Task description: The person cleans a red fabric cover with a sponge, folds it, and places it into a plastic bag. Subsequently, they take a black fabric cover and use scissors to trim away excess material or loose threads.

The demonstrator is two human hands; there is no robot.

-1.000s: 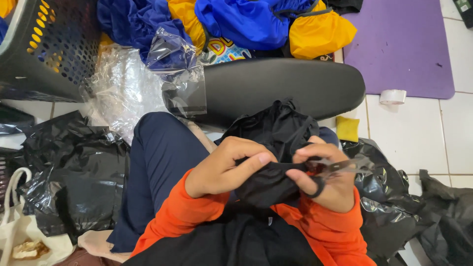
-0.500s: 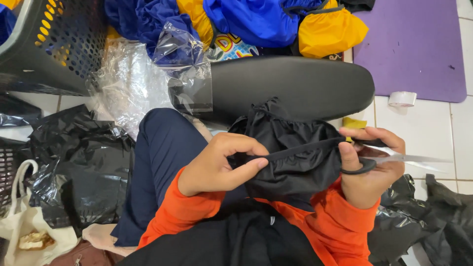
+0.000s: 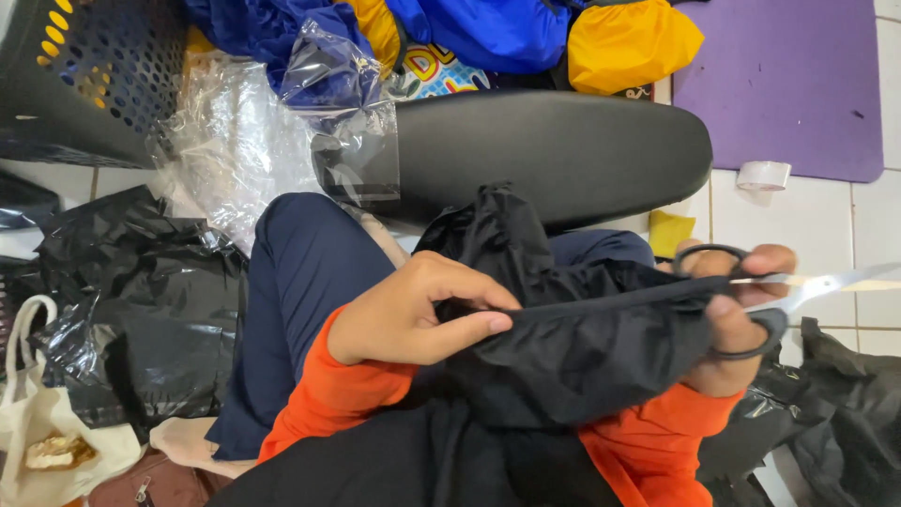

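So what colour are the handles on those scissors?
Black; the scissors in the right hand show best in the head view.

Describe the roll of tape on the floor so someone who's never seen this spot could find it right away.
Start at the big purple mat lying on the white tiled floor at the upper right. Just below its lower edge, on the bare tile, lies a small roll of clear tape, past the rounded end of the long black cushion. It is the only pale ring there; the yellow square nearby is flat and solid.
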